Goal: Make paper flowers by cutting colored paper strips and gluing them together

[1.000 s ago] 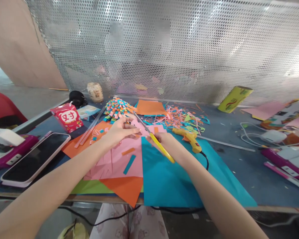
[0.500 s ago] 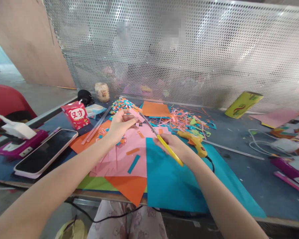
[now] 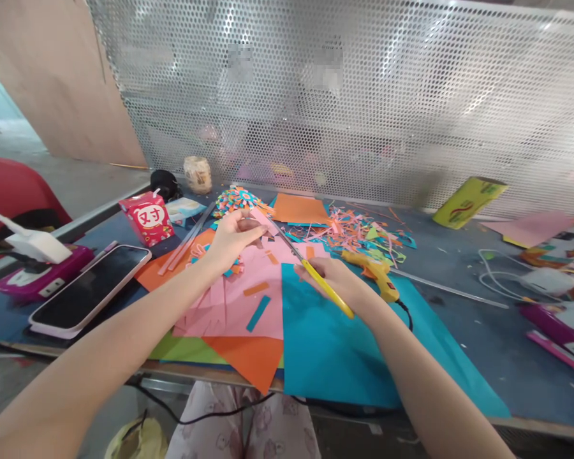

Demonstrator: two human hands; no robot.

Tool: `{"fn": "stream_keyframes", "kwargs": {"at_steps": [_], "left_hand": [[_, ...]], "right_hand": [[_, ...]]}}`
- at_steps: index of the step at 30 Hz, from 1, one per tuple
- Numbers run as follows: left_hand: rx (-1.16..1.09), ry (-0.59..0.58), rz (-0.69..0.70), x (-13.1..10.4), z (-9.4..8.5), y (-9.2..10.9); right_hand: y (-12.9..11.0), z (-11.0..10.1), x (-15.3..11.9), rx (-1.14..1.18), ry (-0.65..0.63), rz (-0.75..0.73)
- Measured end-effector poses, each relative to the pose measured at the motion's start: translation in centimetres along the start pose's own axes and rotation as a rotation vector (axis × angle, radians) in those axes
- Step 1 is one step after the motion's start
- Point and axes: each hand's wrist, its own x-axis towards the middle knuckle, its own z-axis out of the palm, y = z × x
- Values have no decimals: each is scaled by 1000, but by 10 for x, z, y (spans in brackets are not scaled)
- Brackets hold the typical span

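Observation:
My left hand (image 3: pixel 236 237) pinches a small pink paper strip (image 3: pixel 263 218) above the pink sheets. Yellow-handled scissors (image 3: pixel 326 287) are in my right hand (image 3: pixel 329 273), their blades pointing up and left to the strip's edge. Whether the blades are parted is hard to tell. Below my hands lie pink sheets (image 3: pixel 268 312) with an orange strip (image 3: pixel 256 289) and a teal strip (image 3: pixel 258 313) on them. A large teal sheet (image 3: pixel 335 357) lies under my right hand. Behind my left hand sits a multicoloured fringed paper flower (image 3: pixel 242 199).
A yellow glue gun (image 3: pixel 375 274) lies right of my right hand, with a pile of paper scraps (image 3: pixel 358 229) behind it. Phone (image 3: pixel 90 290), red carton (image 3: pixel 148 218) and purple power strip (image 3: pixel 43 277) stand left. A perforated metal panel (image 3: pixel 363 127) closes the back.
The pink strip between my left fingers is tilted a little more steeply. Both hands are otherwise almost where they were, and the whole view has shifted slightly.

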Motion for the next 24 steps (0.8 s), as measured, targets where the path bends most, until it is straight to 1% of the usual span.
{"fn": "stream_keyframes", "kwargs": {"at_steps": [5,10,18,22,24], "left_hand": [[11,-5,2,-1,0,1],[20,13,-10,-1,0,1],[12,66,-25,-2,2,2],[9,70,-25,-1,1,2],[0,66,-2,-1,0,1]], "right_hand": [[2,0,1,-21,12,8],[3,-1,1,-9,17,18],[1,-2,0,-6,-19,25],[1,-2,0,-36,-27,36],[2,-2,-1,-43,-31,43]]}}
